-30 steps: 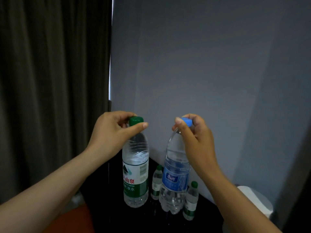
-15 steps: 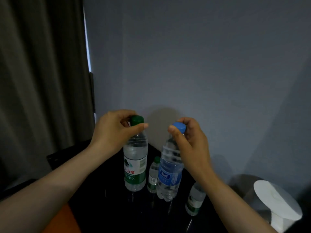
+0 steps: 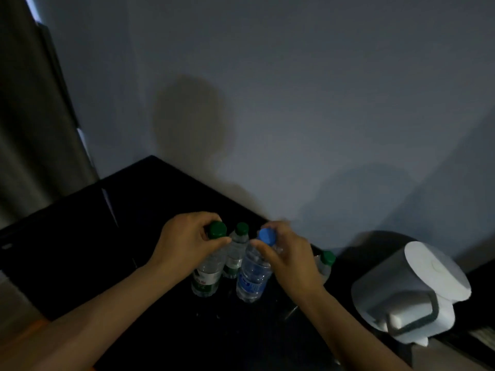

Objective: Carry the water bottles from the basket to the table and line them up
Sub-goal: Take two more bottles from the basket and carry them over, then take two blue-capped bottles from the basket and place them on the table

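Two large water bottles are at the black table point(image 3: 150, 210), their bases at its surface. My left hand point(image 3: 184, 242) pinches the neck of the green-capped bottle point(image 3: 207, 277) just under its cap. My right hand point(image 3: 286, 253) grips the neck of the blue-capped bottle point(image 3: 251, 279) with the blue label. A small green-capped bottle point(image 3: 237, 250) stands between and behind them. Another small green-capped bottle point(image 3: 325, 262) stands to the right, partly hidden by my right hand. No basket is in view.
A grey wall runs close behind the table's far edge. A grey holder with a white paper roll point(image 3: 417, 287) sits at the right. A curtain point(image 3: 29, 116) hangs at the left, and an orange surface point(image 3: 24, 333) shows at the lower left.
Both hands have lowered the two large bottles down to the table. The view has tipped downward, so the table top and the paper roll show more fully.
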